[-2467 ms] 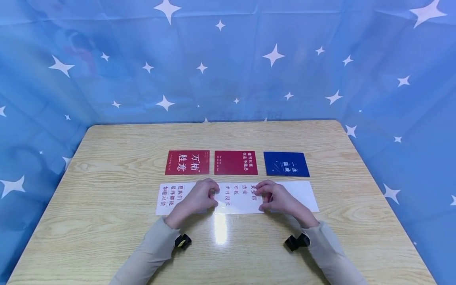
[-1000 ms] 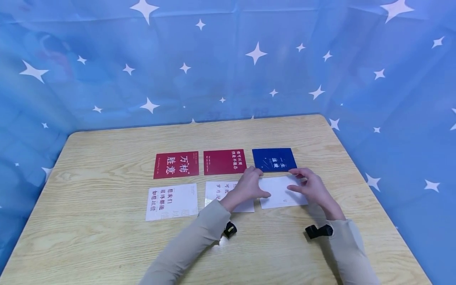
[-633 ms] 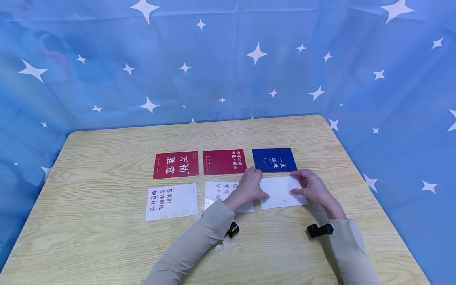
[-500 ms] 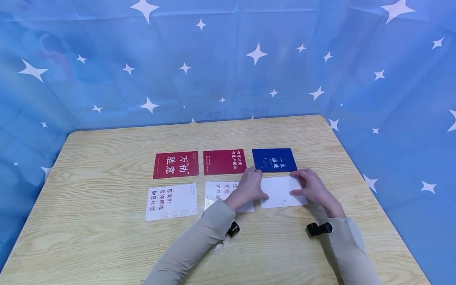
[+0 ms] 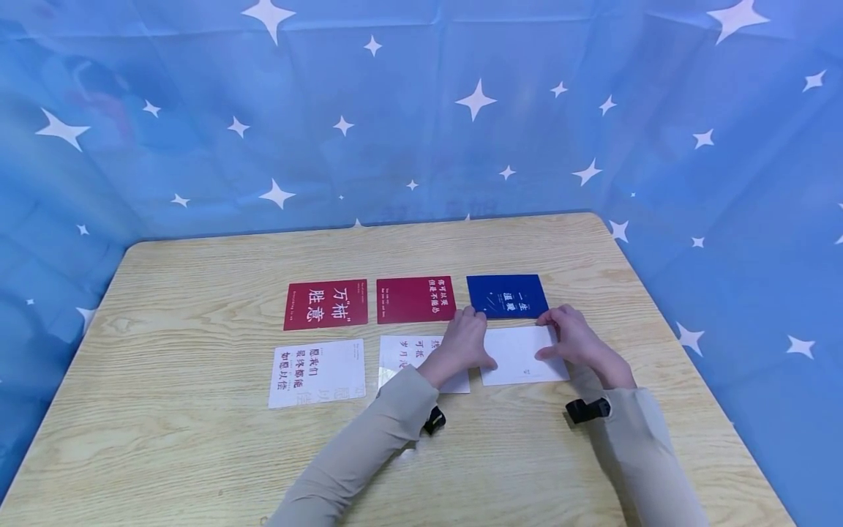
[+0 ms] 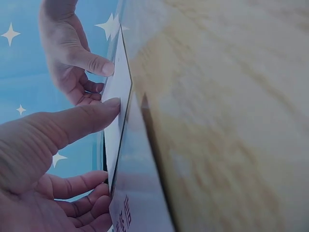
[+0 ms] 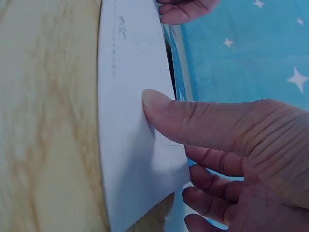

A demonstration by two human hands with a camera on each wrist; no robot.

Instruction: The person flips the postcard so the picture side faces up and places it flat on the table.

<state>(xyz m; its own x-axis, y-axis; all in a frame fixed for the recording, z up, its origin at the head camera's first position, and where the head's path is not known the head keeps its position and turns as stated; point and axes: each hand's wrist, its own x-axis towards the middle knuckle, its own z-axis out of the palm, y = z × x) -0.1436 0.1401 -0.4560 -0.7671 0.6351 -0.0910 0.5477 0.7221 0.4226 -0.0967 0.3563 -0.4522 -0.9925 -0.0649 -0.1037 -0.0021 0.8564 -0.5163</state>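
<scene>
A nearly blank white card (image 5: 516, 357) lies at the right end of the front row, below a blue card (image 5: 507, 296). My left hand (image 5: 463, 342) holds its left side, overlapping the middle white card (image 5: 395, 355) in the head view. In the left wrist view its thumb (image 6: 104, 112) rests on the card's face, fingers curled at the far edge. My right hand (image 5: 578, 340) grips the right side. The right wrist view shows that thumb (image 7: 164, 108) on the face, with the other fingers curled by the edge. Faint small print (image 7: 121, 29) marks the card.
Two red cards, the left one (image 5: 326, 304) and the middle one (image 5: 416, 299), continue the back row. A printed white card (image 5: 317, 373) lies at the front left. The wooden table (image 5: 197, 439) meets a blue star-patterned cloth (image 5: 408, 110) behind and at both sides.
Both hands have moved from the middle white card to the right one, and the head view has shifted. Since one second ago, the hands have drawn slightly closer onto the card's sides.
</scene>
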